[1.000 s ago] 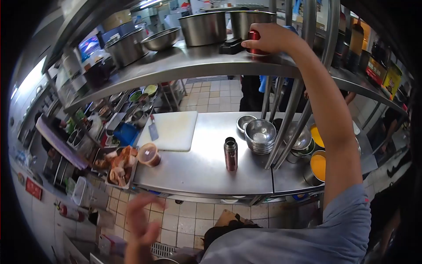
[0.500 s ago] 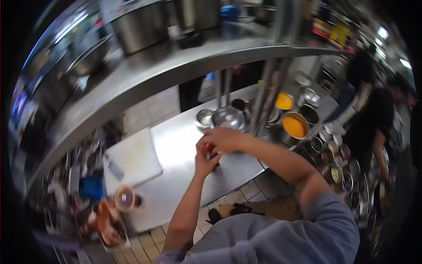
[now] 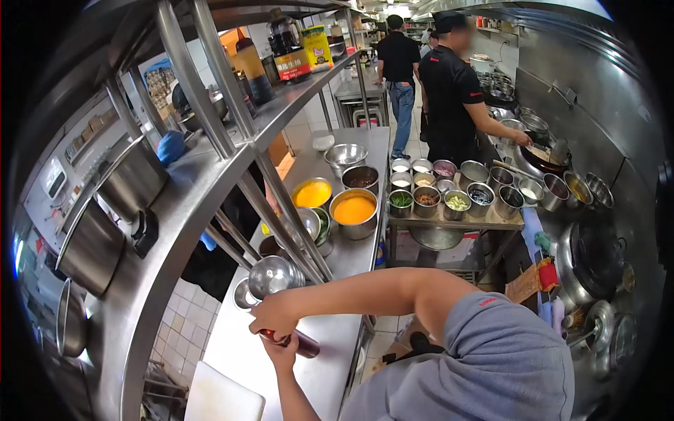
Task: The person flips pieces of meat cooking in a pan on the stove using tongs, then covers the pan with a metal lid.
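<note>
Jutting past left hand (image 3: 282,353) and right hand (image 3: 275,314): flask (image 3: 307,344).

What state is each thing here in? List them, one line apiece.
Flask, held in the left hand
Red cap, under the right hand at the flask's top; whether sealed, cannot tell
Stacked bowls, nested, uncovered
Near orange-filled pot, uncovered, well filled
Cutting board, flat, partly out of view
Tall shelf pot, uncovered, contents hidden
Yellow packet, upright
</note>
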A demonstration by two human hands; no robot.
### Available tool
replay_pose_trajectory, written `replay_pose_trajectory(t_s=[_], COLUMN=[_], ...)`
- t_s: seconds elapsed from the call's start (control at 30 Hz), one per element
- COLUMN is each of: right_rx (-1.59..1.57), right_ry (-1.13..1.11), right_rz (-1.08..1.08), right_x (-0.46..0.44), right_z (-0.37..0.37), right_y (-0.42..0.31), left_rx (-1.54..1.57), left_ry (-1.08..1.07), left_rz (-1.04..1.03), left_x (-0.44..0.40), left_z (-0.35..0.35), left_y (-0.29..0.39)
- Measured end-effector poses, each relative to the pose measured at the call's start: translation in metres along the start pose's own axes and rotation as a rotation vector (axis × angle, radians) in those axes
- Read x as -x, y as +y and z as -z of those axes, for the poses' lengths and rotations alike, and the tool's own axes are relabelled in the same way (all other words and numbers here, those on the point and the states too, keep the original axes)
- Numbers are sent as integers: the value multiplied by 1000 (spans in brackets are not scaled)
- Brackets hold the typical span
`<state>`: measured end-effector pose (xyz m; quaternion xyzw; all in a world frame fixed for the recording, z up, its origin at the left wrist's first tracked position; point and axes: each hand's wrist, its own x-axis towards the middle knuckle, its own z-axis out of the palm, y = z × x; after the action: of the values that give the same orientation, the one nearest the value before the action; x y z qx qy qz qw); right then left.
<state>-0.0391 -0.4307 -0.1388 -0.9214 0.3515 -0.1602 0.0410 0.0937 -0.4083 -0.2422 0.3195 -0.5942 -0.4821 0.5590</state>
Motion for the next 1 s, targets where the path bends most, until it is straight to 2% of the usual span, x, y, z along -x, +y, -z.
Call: replay_pose_trajectory(t_s=[0.07,0.1,0.13,0.2,0.23,0.27,0.33,0.37,0.4,0.43,0.47,0.53,0.57,0.6,0.67,0.7,0.73,0.77,0.8,0.83,0.87,0.9,0.93,1.0], right_rx=[-18,-16,-18,53,73,77,-522,-860,-1063,-1151,-1242,-942,-899,-901,-238,-241,-365,-487,-486,-866,-1234,-1321,-1336,-1208], right_ry=[-130,-86,-75,-209,-246,-231,170,-18,119,193,265,581,608,594,858,852,739,624,623,599,547,447,405,376], right_rz=[-164,-279,-289,-421,-393,-403,161,132,196,126,55,-279,-652,-641,-843,-834,-719,-607,-611,-327,-18,117,141,25], right_x=[15,24,33,53,63,73,91,99,108,120,133,159,174,189,219,236,255,269,277,283,289,294,301,317], right_z=[27,39,46,62,73,67,52,56,54,55,57,53,68,64,51,60,76,91,102,113,123,137,139,144], right_y=[-8,-17,-18,-17,-17,-9,19,24,22,23,22,22,7,9,12,15,20,25,31,38,44,45,50,65], left_rx=[-184,-285,-288,-235,-126,-61,276,462,648,865,860,927,666,210,-305,-408,-406,-37,347,657,822,966,1107,1027], left_ry=[-337,-278,-293,-338,-416,-613,-784,-830,-869,-986,-986,-1125,-868,-688,-690,-696,-687,-892,-1074,-1274,-1398,-1472,-1527,-1381], left_rz=[-82,-189,-192,-79,-8,9,137,231,330,343,332,457,488,296,-101,-182,-185,31,253,335,455,499,527,647], left_x=[-2,-4,-1,3,4,1,1,1,1,-3,-13,-23,-18,-15,-13,-11,-12,-11,-9,-6,-5,-3,0,5], left_z=[7,-4,-10,-23,-28,-29,-63,-79,-93,-108,-121,-144,-153,-168,-199,-209,-220,-230,-244,-263,-276,-293,-307,-314], left_y=[6,11,7,-2,-5,-13,22,29,33,26,15,-1,5,3,2,2,4,17,29,39,34,32,34,53])
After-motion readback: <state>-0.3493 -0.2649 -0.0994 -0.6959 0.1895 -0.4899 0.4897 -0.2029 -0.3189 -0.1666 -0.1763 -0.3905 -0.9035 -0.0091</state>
